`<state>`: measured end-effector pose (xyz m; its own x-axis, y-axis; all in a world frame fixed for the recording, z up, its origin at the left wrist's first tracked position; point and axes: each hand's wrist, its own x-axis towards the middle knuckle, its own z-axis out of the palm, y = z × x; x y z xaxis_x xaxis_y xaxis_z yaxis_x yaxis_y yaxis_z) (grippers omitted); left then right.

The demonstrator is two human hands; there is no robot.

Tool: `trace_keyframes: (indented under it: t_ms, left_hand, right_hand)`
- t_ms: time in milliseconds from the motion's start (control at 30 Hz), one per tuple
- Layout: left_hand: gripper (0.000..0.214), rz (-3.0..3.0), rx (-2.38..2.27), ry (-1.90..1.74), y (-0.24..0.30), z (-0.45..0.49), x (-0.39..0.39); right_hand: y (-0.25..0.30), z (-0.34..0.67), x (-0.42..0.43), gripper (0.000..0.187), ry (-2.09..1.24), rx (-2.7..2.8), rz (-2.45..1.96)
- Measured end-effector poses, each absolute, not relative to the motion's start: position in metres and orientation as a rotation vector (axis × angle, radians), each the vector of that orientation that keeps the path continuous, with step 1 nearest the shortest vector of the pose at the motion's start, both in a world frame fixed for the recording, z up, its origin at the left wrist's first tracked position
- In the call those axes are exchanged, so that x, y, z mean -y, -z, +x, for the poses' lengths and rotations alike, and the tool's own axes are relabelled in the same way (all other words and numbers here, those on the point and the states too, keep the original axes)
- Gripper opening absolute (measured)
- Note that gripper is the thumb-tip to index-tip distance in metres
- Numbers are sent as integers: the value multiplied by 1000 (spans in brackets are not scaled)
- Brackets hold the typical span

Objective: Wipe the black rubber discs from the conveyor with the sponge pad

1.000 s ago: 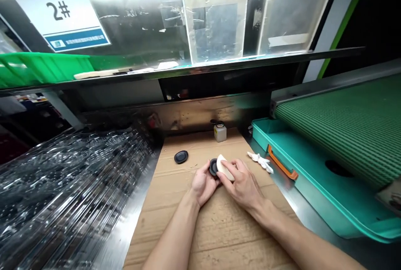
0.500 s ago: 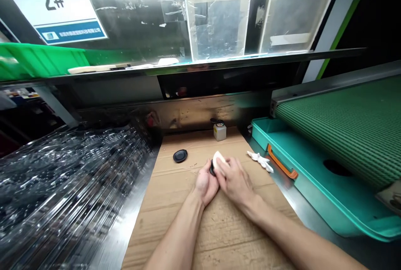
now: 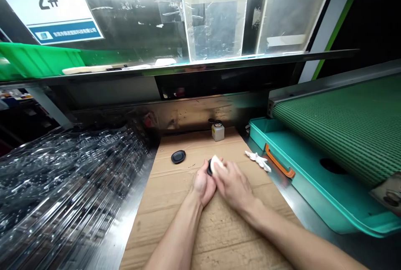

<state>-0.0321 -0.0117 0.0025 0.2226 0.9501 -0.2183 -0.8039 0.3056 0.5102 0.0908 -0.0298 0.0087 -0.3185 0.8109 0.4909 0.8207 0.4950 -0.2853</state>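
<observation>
Both hands together over the cardboard sheet (image 3: 175, 224), mid-bench.

My left hand (image 3: 203, 185) is curled closed around a black round part (image 3: 208, 167), only its dark edge showing past my fingers. My right hand (image 3: 234, 185) is closed on a white pad (image 3: 216, 162), pressing it against the face of that part. The two hands touch, low over the cardboard. A second black disc (image 3: 178, 156) lies flat to the left, apart. A small bottle (image 3: 218, 131) stands at the far edge. A white rag (image 3: 258, 161) lies just beside the teal tray (image 3: 283, 153).
</observation>
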Motion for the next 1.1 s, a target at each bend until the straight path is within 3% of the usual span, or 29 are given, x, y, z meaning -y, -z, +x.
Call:
trace_keyframes:
  t_ms: [100,267,467,733,833,1100]
  left_hand:
    - [28,345,-552,-1278,-2,-31,11]
    - [28,380,-511,-1277,-1,-32,10]
    - [30,370,-514,-1255,1,-31,12]
    - [28,445,-611,-1262,-5,-24,17]
    - [29,455,-592,-1249,-5,-25,16]
    - [27,451,-612,-1269,-2,-23,14]
  right_hand:
    - [-5,102,13,39,-46,1972,-1389]
    - [-9,117,12,51,-492,1908,-1148]
    - [-20,120,16,25,-967,1820,-1077]
    - [-14,111,7,20,-1366,1639,-999]
    - [-20,123,5,17,-1307,1766,-1103]
    - [-26,118,10,16,-633,2005,-1139]
